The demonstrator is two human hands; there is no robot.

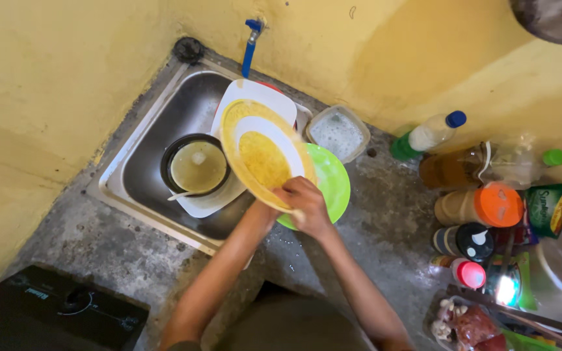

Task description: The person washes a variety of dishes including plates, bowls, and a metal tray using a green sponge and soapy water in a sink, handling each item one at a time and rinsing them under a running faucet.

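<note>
The right hand [307, 205] grips the near rim of a round yellow plate with a white centre [261, 153], tilted over the steel sink's [144, 175] right edge; the left hand's [269, 209] fingers are hidden behind it, so their hold cannot be told. A firm rim hold suits it, I judge: a green plate [330, 179] lies just beside, a dark bowl of cloudy water [196, 168] near.

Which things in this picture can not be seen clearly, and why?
- Left hand: head view, mostly hidden behind the yellow plate.
- Green plate: partly covered by the yellow plate and the right hand.
- Items at the right edge: cut off by the frame.
- Dark object, top right: blurred, cut off.
</note>
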